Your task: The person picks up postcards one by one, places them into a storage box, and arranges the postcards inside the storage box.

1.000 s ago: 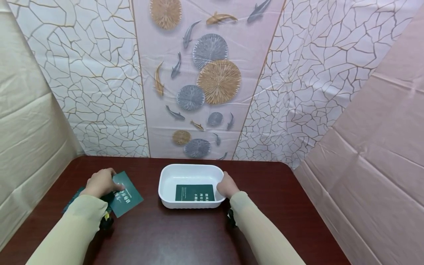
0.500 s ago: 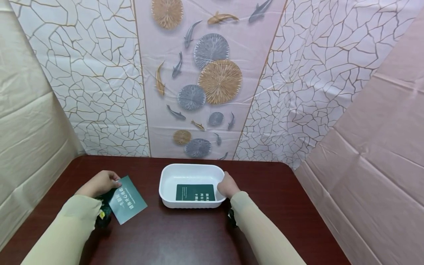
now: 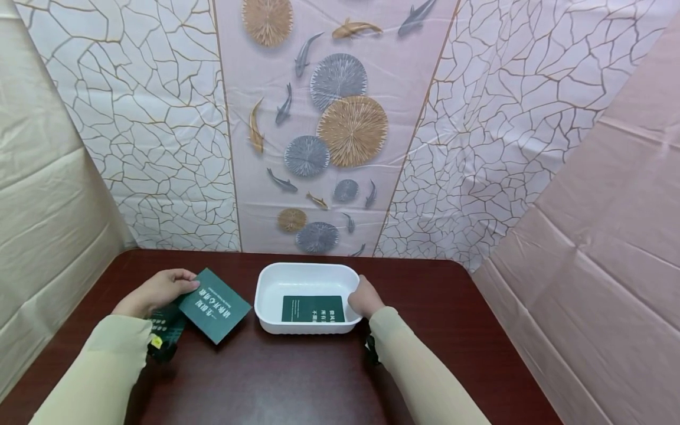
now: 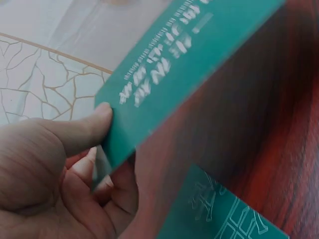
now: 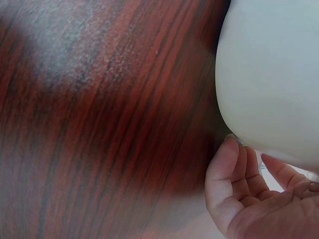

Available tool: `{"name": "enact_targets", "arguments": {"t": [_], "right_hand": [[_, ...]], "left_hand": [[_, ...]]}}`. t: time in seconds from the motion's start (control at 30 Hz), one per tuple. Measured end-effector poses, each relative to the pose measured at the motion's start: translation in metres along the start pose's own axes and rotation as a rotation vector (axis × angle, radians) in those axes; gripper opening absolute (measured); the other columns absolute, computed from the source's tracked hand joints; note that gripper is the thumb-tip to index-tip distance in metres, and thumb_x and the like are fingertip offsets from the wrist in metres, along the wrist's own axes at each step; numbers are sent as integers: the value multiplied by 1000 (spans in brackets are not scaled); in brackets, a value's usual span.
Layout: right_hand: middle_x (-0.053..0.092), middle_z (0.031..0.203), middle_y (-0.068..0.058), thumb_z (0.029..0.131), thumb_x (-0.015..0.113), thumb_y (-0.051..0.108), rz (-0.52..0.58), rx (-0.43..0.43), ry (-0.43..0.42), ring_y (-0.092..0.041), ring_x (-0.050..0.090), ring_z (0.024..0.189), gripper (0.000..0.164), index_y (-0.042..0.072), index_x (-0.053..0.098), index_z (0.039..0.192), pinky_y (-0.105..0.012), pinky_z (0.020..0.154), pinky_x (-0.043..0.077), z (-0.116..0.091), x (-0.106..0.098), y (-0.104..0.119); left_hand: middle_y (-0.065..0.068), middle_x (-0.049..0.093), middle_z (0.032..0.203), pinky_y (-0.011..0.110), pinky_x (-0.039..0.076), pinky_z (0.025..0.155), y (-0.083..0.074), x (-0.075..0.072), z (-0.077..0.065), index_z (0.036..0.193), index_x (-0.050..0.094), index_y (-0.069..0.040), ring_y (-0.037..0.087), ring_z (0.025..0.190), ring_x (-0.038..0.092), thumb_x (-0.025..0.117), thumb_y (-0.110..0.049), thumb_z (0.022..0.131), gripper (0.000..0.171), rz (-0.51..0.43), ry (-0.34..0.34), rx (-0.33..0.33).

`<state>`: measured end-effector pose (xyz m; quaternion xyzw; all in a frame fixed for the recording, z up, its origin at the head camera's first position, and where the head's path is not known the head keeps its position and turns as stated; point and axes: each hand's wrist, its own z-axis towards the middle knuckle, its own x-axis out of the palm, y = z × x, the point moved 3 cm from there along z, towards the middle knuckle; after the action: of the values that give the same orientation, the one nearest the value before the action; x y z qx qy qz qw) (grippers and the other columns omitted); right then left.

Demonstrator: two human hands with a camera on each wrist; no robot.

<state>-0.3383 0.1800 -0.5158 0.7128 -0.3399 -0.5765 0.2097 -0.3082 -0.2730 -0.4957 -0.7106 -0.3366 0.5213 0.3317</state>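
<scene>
Between thumb and fingers, my left hand (image 3: 159, 290) pinches a corner of a dark green card (image 3: 215, 307) with white printed characters, raised over the table and tilted. In the left wrist view the thumb presses on the card's face (image 4: 164, 74), with curled fingers behind it. A second green card (image 4: 219, 209) with outlined characters lies on the table below that hand. My right hand (image 3: 365, 298) grips the right end of a white plastic tray (image 3: 308, 328), its thumb inside the rim. Flat in the tray lies another green card (image 3: 312, 309). The right wrist view shows fingertips (image 5: 227, 149) against the tray's outer wall.
The dark red wood-grain table (image 3: 297, 378) carries everything. Behind it hangs a patterned cloth (image 3: 319, 177), with plain beige cloth (image 3: 595, 224) along both sides. A black wrist strap (image 3: 162, 349) sits at my left sleeve.
My left hand has lifted the card off the one beneath and turned it, bringing it right toward the tray. The lower card shows more. My right hand and the tray stay put.
</scene>
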Motion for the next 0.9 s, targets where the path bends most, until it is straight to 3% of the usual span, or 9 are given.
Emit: {"name": "enact_targets", "arguments": {"t": [0.23,0.43,0.7,0.9], "right_hand": [[40,144,-21,89,54,-3,7,3,-1,-32,45,125,68,0,24,150,-53,101,38,-2,0,1],[40,144,-21,89,53,-3,-2,5,-4,-32,45,125,67,-1,25,150,-52,101,38,-3,0,3],[43,142,-21,89,54,-4,6,6,-6,-32,46,123,66,0,27,149,-52,101,39,-4,-1,3],[43,141,-20,89,54,-4,-2,0,-9,-31,47,122,66,0,27,149,-52,100,39,-3,1,2]], "left_hand": [[15,63,110,36,52,74,-9,3,4,132,46,2,21,89,61,52,-35,100,49,-133,-44,11],[22,58,122,33,51,74,-7,-2,5,133,45,2,19,90,60,50,-35,101,50,-114,-133,26],[21,60,119,23,50,71,-11,-7,2,137,44,2,13,86,60,48,-37,102,52,-143,-287,70],[24,52,132,18,48,71,-27,-2,0,145,38,-1,25,105,56,47,-29,103,51,-174,-361,103]]}}
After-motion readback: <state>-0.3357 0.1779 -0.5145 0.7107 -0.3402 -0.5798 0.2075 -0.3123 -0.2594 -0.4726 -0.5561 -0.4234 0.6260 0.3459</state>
